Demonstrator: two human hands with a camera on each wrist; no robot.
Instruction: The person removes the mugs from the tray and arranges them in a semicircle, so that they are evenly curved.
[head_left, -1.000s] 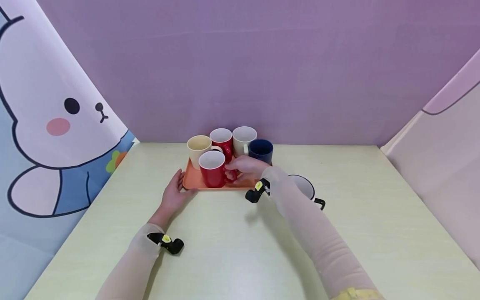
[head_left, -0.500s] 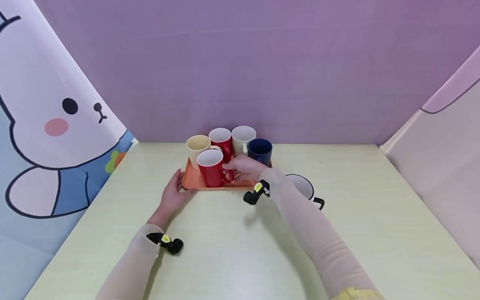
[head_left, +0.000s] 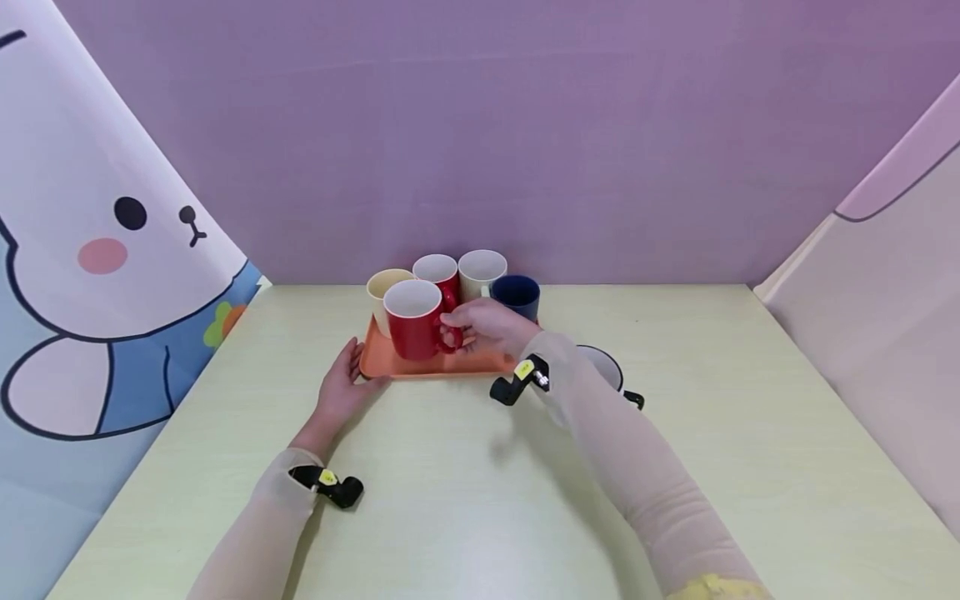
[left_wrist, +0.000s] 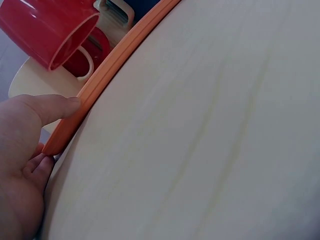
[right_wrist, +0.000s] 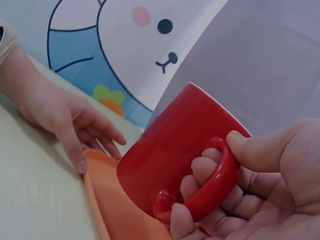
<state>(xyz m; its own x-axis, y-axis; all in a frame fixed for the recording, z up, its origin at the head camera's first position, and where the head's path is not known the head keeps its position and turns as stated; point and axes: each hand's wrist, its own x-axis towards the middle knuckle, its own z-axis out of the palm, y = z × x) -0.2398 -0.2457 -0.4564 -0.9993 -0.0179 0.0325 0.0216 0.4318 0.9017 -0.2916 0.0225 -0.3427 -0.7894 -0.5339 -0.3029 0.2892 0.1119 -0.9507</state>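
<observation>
My right hand grips the handle of a red mug, fingers hooked through it and thumb on top. The mug is held above the orange tray, and its underside shows in the left wrist view. My left hand holds the tray's near left corner, thumb on the front rim and fingers around the side. Behind the raised mug stand a cream mug, a second red mug, an off-white mug and a navy mug, the navy one partly hidden by my right hand.
A white mug with a black rim and handle stands on the table right of the tray, partly behind my right forearm. A purple backdrop rises behind the tray. A cartoon-printed panel borders the left side.
My right hand has lifted the front red mug up off the tray, so it now overlaps the cream mug. My left hand has stayed at the tray corner.
</observation>
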